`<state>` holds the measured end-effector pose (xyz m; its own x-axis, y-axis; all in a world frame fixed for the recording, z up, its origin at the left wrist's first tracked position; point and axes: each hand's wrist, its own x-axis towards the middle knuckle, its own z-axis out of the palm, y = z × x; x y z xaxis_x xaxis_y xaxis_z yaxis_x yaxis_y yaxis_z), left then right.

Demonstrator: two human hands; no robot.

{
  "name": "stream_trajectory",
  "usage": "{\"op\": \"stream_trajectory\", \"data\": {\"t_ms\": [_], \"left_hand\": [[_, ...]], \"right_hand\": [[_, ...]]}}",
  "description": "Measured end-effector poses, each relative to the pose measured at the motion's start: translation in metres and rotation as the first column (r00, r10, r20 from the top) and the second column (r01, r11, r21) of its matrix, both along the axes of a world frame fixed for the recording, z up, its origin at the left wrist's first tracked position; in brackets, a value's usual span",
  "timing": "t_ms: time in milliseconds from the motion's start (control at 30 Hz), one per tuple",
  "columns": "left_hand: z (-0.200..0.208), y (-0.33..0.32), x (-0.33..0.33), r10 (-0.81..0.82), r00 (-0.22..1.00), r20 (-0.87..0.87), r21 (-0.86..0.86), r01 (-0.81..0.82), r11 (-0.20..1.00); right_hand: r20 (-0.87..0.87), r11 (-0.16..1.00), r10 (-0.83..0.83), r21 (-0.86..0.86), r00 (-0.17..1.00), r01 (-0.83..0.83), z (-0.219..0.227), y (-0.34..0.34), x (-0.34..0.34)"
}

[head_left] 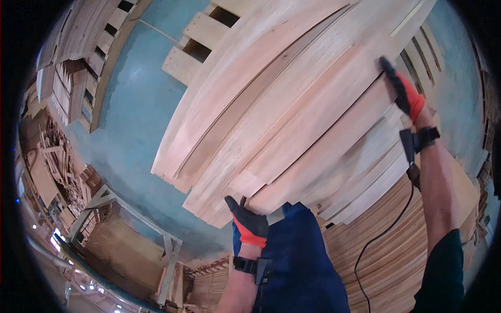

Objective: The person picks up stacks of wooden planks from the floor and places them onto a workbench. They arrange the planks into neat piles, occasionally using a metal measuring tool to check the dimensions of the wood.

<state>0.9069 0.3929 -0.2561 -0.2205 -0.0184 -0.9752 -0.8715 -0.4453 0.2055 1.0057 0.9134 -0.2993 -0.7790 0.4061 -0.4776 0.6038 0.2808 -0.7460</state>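
At near end of the board stack [308, 78], touching with left hand [251, 221] the end of a pale plank [319, 149] on its top, with thumb spread away from fingers. Farther up the stack, resting right hand [403, 93] over same plank, with fingers perhaps together, but blurred. Showing a dark gap [344, 112] along the plank's edge, and wide blue-green floor [138, 94] left of the stack.

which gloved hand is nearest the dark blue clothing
The left hand, black-and-red gloved, at the pale wooden boards; the right hand is farther up, clear of the dark blue clothing.
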Motion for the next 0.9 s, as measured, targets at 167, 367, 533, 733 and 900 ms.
{"op": "stream_trajectory", "data": {"t_ms": [167, 367, 533, 733, 900], "left_hand": [[0.001, -0.040, 0.014, -0.252, 0.963, -0.094, -0.036, 0.250, 0.968], [0.055, -0.062, 0.026, -0.407, 0.906, -0.116, -0.234, 0.373, 0.898], [0.126, -0.015, -0.004, -0.502, 0.832, -0.237, -0.246, 0.449, 0.859], [0.144, 0.035, -0.041, -0.327, 0.908, -0.261, -0.214, 0.276, 0.937], [0.097, 0.057, -0.061, -0.502, 0.823, -0.266, -0.222, 0.454, 0.863]], "right_hand": [[0.291, 0.781, -0.380, -0.408, 0.878, 0.473, 0.014, -0.068, 0.011], [0.107, 0.867, -0.421, -0.244, 0.901, 0.434, 0.075, -0.114, 0.041], [0.020, 0.897, -0.422, -0.140, 0.907, 0.420, 0.174, -0.059, 0.015], [-0.054, 0.847, -0.459, -0.327, 0.887, 0.419, 0.192, 0.014, -0.030], [-0.082, 0.984, -0.175, 0.015, 0.981, 0.177, 0.125, 0.016, -0.074]]}}
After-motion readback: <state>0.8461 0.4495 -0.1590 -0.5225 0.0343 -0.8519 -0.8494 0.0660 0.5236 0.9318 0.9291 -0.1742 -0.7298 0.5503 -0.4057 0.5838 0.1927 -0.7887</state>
